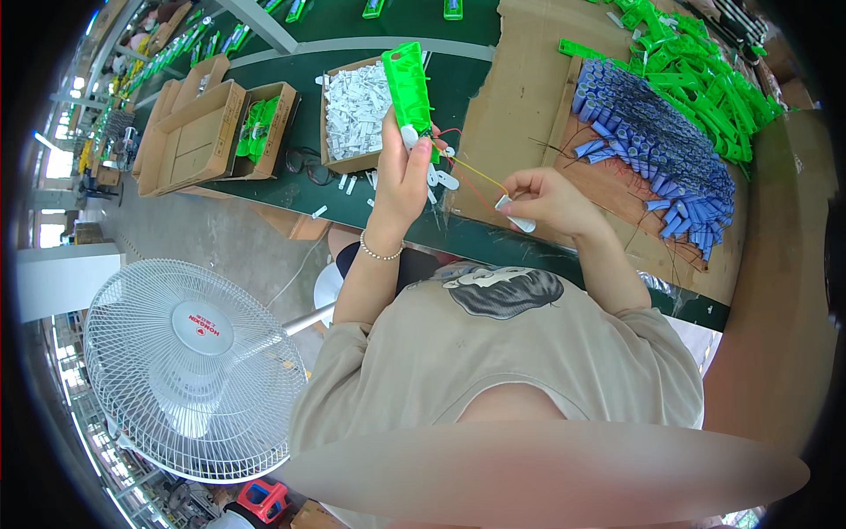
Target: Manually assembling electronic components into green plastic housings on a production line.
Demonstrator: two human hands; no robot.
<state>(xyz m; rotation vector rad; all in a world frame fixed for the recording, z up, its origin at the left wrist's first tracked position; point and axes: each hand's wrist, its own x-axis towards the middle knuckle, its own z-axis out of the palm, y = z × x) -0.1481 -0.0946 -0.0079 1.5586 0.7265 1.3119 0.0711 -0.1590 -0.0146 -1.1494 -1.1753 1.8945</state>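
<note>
Bright green plastic is showing above the left hand [405, 172], which is wrapping firmly round the lower end of a long, ribbed casing [408, 84] raised over the workbench's near edge. The right hand [548, 201] is clamping a small white plastic piece [522, 223] between thumb and fingers, and a thin yellow wire [480, 177] is stretching between the hands. The left grip is probably steadying the casing so the right fingers can be managing the loose end.

The dark green workbench [463, 75] is carrying an open cardboard box of white parts [357, 119] left of the casing, likely for easy reach; toward its right edge, blue cylindrical cells [656, 145] are lying heaped before tangled green plastic frames [696, 75]. A white caged fan [203, 353] is standing at the person's left, above a grey floor [207, 234].
</note>
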